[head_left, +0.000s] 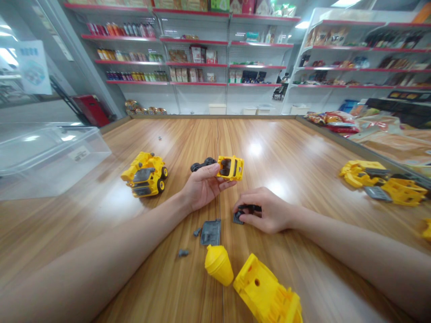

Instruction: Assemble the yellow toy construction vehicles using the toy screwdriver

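My left hand point(205, 186) grips a toy truck chassis with a yellow cab point(232, 168) and black wheels point(204, 164), raised over the wooden table. Lower and to the right, my right hand point(264, 210) has its fingers closed on a small black plastic part point(247, 211) at the tabletop. Between my forearms lie a flat grey plate point(211, 232) and two grey toy screws, one screw point(197, 232) beside the plate and another screw point(183, 253) nearer me. Closer still are a yellow mixer drum point(218, 264) and a larger yellow truck body point(266, 291).
An assembled yellow toy truck point(144, 175) stands left of my left hand. A clear plastic bin point(50, 157) is at the left edge. More yellow toy vehicle parts point(384, 181) lie at the right, near bagged goods point(340, 120). Stocked shelves point(195, 40) rise behind the table.
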Available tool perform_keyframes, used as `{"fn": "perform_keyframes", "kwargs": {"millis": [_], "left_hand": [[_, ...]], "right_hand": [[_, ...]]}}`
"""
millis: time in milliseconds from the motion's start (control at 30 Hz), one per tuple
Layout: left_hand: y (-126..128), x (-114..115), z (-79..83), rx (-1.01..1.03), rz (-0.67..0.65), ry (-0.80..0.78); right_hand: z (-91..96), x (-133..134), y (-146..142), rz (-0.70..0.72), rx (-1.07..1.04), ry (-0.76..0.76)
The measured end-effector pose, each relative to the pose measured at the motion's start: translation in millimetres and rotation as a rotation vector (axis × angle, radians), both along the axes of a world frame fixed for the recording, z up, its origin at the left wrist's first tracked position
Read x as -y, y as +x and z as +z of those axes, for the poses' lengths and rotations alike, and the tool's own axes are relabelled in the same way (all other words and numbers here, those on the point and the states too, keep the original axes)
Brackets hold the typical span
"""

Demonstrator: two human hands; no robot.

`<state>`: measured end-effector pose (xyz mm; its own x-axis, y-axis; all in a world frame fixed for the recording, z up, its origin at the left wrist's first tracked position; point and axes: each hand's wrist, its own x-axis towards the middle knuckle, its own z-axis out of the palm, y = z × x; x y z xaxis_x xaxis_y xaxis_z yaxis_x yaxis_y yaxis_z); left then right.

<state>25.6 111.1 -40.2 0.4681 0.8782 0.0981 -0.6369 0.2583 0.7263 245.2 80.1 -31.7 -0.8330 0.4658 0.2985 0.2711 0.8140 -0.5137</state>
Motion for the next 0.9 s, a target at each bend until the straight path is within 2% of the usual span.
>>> {"fn": "perform_keyframes", "kwargs": {"millis": [233,467,733,900], "left_hand": [[0,0,-2.2,-0.009,0.022,-0.001],[-1,-2,-4.3,0.027,0.022,0.003],[-2,-2,-4.3,0.021,0.034,0.008],[-2,-2,-3.7,0.056,0.018,-0.006]], "right_hand": [[1.1,-2,-3,-0.058,0.016,0.097],[-3.2,-9,-1,-0.061,-0.002,0.123],[-8.0,-13,1,-0.007,-0.043,0.141],[-10.3,-14,2,0.020,-0.031,0.229]]}}
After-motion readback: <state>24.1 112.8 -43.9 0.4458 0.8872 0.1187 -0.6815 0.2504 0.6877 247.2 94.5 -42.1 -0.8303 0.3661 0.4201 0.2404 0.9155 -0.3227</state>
